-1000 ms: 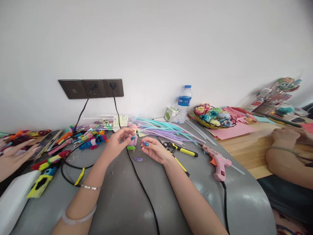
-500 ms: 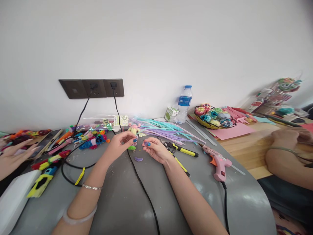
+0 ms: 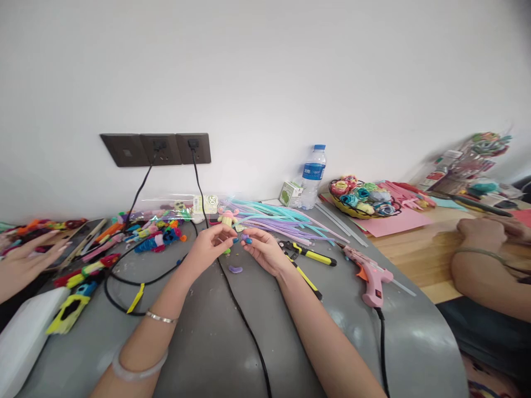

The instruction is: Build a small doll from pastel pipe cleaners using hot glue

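- A small purple piece [image 3: 245, 237] is between the fingertips of both hands, above the grey mat [image 3: 207, 342], in the middle of the view; it is too small to tell its exact shape.
- The right hand [image 3: 265, 253] has its fingers curled and pinches this small purple piece with thumb and forefinger.
- The left hand [image 3: 209, 247] is also narrow, its fingertips meet those of the right hand at the piece; I cannot tell if it really grips it or only touches.
- Just under the hands, a purple curved bit [image 3: 235, 270] and a small green bit [image 3: 226, 251] lie on the mat.
- A black cable [image 3: 244, 326] runs under the hands to the wall sockets [image 3: 155, 149].
- Behind the hands there is a bundle of pastel pipe cleaners [image 3: 282, 221] and a small pink-and-yellow figure [image 3: 226, 216].
- To the right lie yellow-handled pliers [image 3: 305, 253] and a pink glue gun [image 3: 369, 279].
- To the left is a heap of colourful craft pieces [image 3: 153, 235].
- Further back stand a water bottle [image 3: 313, 176] and a basket of fabric roses [image 3: 363, 198].
- Another person's hand [image 3: 22, 262] is at the left edge, and another person's arm [image 3: 485, 265] rests at the right.
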`<move>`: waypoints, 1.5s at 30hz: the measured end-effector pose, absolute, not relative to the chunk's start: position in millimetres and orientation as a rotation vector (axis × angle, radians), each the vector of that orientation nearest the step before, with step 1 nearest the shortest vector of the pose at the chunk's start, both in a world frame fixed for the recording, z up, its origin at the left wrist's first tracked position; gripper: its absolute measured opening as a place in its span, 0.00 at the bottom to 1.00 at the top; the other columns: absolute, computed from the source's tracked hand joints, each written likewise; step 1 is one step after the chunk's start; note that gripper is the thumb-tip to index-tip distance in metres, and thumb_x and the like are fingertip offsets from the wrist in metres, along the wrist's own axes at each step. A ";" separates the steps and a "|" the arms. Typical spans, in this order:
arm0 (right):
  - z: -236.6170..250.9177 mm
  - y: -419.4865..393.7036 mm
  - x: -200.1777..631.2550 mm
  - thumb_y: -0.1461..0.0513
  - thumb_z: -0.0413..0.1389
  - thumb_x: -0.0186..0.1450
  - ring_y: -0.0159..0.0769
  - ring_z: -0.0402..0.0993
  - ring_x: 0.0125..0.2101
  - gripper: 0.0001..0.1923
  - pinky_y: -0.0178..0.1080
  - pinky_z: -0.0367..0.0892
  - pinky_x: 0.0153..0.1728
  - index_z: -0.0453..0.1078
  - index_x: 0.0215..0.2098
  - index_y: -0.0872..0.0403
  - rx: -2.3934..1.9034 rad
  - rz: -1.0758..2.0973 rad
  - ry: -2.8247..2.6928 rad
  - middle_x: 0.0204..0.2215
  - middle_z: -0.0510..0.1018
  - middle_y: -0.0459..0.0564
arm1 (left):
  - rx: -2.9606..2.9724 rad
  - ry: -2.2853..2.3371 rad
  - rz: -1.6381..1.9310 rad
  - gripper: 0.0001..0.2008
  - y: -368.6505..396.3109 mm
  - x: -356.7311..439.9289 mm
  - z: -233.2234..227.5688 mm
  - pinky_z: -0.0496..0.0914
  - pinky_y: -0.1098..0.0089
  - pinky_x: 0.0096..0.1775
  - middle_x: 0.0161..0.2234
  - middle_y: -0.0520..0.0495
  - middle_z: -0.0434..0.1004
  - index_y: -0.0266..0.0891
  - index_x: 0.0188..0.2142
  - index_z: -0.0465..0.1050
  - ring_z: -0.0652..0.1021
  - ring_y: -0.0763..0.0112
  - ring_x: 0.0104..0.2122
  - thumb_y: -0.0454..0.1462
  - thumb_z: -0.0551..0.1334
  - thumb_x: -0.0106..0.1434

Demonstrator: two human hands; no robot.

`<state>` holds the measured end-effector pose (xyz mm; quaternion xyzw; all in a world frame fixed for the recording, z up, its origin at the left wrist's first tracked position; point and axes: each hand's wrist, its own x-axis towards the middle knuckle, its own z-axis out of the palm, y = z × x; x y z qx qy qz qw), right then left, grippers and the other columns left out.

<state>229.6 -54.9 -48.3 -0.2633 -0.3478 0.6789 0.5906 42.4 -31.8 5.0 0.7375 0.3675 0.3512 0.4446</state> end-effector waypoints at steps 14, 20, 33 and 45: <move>-48.8 -56.3 224.0 0.57 0.73 0.52 0.29 0.70 0.31 0.15 0.33 0.65 0.35 0.80 0.36 0.50 -0.653 1.439 -0.945 0.30 0.78 0.44 | 1.756 0.914 0.848 0.10 -35.2 54.3 0.5 0.67 0.72 0.31 0.30 0.49 0.74 0.37 0.33 0.73 0.73 0.72 0.28 0.42 0.63 0.60; -53.6 -54.4 225.1 0.53 0.71 0.55 0.30 0.69 0.27 0.14 0.35 0.65 0.31 0.77 0.29 0.53 -0.706 1.470 -0.979 0.26 0.77 0.45 | 1.756 0.898 0.840 0.09 -35.0 53.8 -0.4 0.66 0.72 0.29 0.27 0.51 0.73 0.37 0.32 0.72 0.72 0.73 0.26 0.42 0.63 0.60; -46.4 -57.3 224.3 0.52 0.72 0.52 0.29 0.67 0.26 0.17 0.34 0.61 0.30 0.75 0.30 0.53 -0.682 1.483 -0.939 0.26 0.76 0.44 | 1.626 0.877 0.764 0.13 -39.3 54.8 4.9 0.63 0.74 0.24 0.26 0.52 0.70 0.37 0.36 0.72 0.70 0.75 0.23 0.46 0.63 0.59; -48.0 -57.3 223.6 0.50 0.71 0.54 0.29 0.64 0.24 0.18 0.34 0.59 0.29 0.71 0.28 0.53 -0.663 1.446 -1.024 0.25 0.73 0.43 | 1.613 0.894 0.724 0.10 -44.4 56.8 8.2 0.62 0.74 0.26 0.26 0.53 0.67 0.39 0.33 0.70 0.66 0.76 0.24 0.43 0.61 0.62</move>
